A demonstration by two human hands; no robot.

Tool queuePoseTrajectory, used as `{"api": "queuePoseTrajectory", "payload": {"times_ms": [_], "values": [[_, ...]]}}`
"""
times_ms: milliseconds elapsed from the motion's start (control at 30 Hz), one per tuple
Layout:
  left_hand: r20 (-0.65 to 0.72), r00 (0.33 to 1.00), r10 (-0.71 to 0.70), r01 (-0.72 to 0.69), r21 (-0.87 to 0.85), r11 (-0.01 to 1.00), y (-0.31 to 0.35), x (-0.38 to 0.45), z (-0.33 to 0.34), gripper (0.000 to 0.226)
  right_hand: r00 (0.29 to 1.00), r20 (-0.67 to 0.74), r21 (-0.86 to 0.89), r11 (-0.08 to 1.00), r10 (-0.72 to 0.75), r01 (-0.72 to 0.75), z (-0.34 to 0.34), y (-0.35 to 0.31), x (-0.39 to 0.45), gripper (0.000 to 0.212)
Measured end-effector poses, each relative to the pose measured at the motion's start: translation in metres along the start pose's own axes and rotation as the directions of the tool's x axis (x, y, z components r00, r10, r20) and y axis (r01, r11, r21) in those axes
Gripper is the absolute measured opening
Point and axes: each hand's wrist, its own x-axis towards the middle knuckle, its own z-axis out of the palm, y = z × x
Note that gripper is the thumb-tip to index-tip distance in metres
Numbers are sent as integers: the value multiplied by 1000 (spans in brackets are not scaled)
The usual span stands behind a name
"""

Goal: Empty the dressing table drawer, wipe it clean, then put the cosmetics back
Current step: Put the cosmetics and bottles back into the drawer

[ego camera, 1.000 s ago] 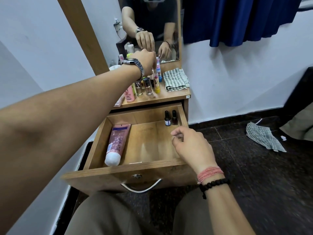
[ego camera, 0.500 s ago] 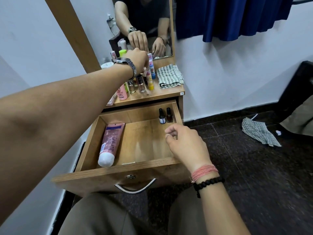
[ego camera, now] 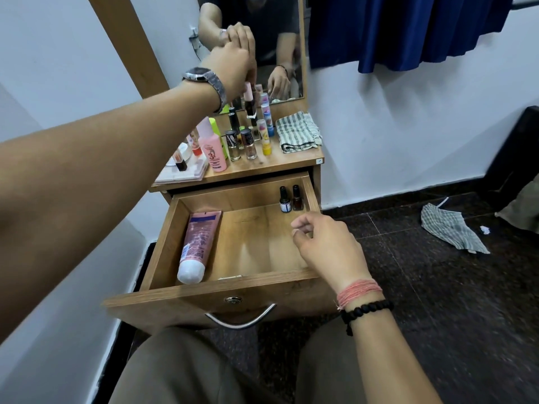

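The wooden drawer (ego camera: pixel 233 287) stands pulled open. A pink tube (ego camera: pixel 198 243) lies along its left side and two small dark bottles (ego camera: pixel 290 198) stand in its far right corner. Above the tabletop (ego camera: pixel 262 166) my left hand (ego camera: pixel 233 67) pinches the pink cap of a slim dark bottle (ego camera: pixel 248 104), lifted over several other cosmetics (ego camera: pixel 242 141). A pink bottle (ego camera: pixel 214 151) stands at the left of that group. My right hand (ego camera: pixel 326 243) hovers over the drawer's right edge, fingers loosely curled, holding nothing.
A folded striped cloth (ego camera: pixel 297 131) lies at the tabletop's right. A mirror (ego camera: pixel 277 39) rises behind the cosmetics. Another striped cloth (ego camera: pixel 452 228) lies on the dark floor to the right. My knees are just below the drawer handle (ego camera: pixel 240 320).
My left hand has risen from among the cosmetics with the slim dark bottle in its fingers. My right hand has stayed over the drawer's right side.
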Motion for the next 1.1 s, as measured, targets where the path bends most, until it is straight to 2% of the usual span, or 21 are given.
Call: {"api": "queuePoseTrajectory", "payload": {"times_ms": [133, 233, 300, 400, 500, 633, 933, 1100], "values": [[-204, 979, -28, 26, -16, 1000, 7, -14, -41, 27, 1000, -1, 8, 1000, 5, -5, -1, -2, 0, 16], [-283, 959, 7, -34, -88, 996, 20, -46, -54, 19, 1000, -10, 5, 1000, 11, -11, -1, -2, 0, 16], [-237, 971, 18, -75, -232, 970, 34, -76, -49, 16, 1000, -14, 4, 1000, 9, -9, -1, -2, 0, 16], [-56, 994, 91, -105, -350, 931, 56, -121, -20, 14, 1000, -21, -3, 1000, 6, -6, 0, -2, -2, 15], [100, 986, 133, -92, -339, 936, 66, -144, 23, 12, 1000, -19, -16, 1000, 12, -12, 1, -2, -2, 15], [223, 969, 108, -34, -312, 950, 65, -149, 74, 14, 1000, -20, -37, 999, 15, -15, 1, -3, -2, 13], [277, 961, -17, 117, -350, 929, 68, -129, 124, 16, 1000, -25, -82, 997, 11, -13, 3, -2, -1, 19], [221, 974, -56, 136, -369, 919, 73, -125, 135, 22, 1000, -19, -85, 996, 9, -10, 3, -1, 0, 19]]}}
